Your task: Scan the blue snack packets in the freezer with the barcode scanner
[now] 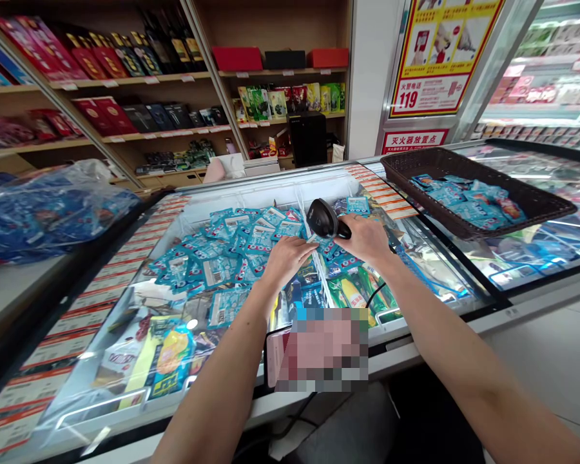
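A black handheld barcode scanner (323, 219) is gripped by its handle in my right hand (365, 237), with its head turned to the left. Just to the left of it, my left hand (290, 258) has its fingers pressed together near the scanner's head. Whatever they pinch, if anything, is too small to name. Many small blue packets (220, 270) lie loose in a pile on the glass freezer top around my left hand, and some (341, 256) lie beneath the scanner. A dark cable (374, 293) hangs below my right hand.
A brown woven basket (401, 164) with blue packets stands at the right. Near the front edge lies a phone (276, 361), partly blurred. Plastic-wrapped blue packs (53, 209) sit at the left. Price labels (84, 316) line the freezer. Shelves (280, 74) with boxes and bottles stand behind.
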The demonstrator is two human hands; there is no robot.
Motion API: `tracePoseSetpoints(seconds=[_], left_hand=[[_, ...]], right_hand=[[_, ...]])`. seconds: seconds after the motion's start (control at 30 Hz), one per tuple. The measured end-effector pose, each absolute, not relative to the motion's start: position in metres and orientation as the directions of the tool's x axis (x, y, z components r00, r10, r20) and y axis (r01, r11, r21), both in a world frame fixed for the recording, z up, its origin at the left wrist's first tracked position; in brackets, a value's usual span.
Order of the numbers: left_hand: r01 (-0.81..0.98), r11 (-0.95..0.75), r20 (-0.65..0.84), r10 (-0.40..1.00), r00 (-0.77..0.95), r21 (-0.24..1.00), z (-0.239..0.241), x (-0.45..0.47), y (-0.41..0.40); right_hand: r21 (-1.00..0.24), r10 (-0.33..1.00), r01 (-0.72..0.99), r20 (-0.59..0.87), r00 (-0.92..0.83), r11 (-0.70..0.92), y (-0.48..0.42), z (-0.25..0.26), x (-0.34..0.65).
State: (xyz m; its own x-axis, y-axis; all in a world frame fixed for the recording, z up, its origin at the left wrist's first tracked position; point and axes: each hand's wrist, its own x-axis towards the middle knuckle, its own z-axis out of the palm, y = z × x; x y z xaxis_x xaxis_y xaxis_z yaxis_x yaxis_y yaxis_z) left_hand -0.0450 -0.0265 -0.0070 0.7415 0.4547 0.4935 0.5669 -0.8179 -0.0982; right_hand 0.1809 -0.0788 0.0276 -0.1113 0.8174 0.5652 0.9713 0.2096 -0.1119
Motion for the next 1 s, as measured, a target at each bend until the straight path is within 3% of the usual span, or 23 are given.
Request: tracePoseSetpoints(seconds=[0.23,0.4,0.5,0.67,0.83,1.0], left_hand=[[0.646,-0.756,0.563,0.58,0.588,0.104,-0.008,-0.045,-0.03],[0.561,-0.651,0.527,0.753,0.393,0.512,-0.003,-0.045,-0.034],[0.5,-0.577,0.511,0.813,0.279,0.646,0.002,-0.045,-0.034],[0.421,-0.496,0.501,0.859,0.109,0.76,0.003,-0.047,-0.025],[0.276,-0.508,0.515,0.856,0.054,0.816,-0.005,-0.05,-0.012],[0.316,-0.503,0.528,0.849,0.009,0.805,-0.007,-0.052,-0.011]], right_hand=[[-0.122,0.817,0.969,0.567,-0.109,0.214,-0.078,0.027,0.181],[-0.124,0.818,0.973,0.567,-0.092,0.195,-0.078,0.026,0.181],[-0.134,0.814,0.97,0.574,-0.089,0.2,-0.078,0.026,0.182],[-0.135,0.816,0.968,0.57,-0.099,0.211,-0.079,0.027,0.182],[-0.125,0.824,0.972,0.558,-0.097,0.198,-0.079,0.027,0.181],[-0.116,0.824,0.968,0.553,-0.122,0.221,-0.078,0.026,0.181]])
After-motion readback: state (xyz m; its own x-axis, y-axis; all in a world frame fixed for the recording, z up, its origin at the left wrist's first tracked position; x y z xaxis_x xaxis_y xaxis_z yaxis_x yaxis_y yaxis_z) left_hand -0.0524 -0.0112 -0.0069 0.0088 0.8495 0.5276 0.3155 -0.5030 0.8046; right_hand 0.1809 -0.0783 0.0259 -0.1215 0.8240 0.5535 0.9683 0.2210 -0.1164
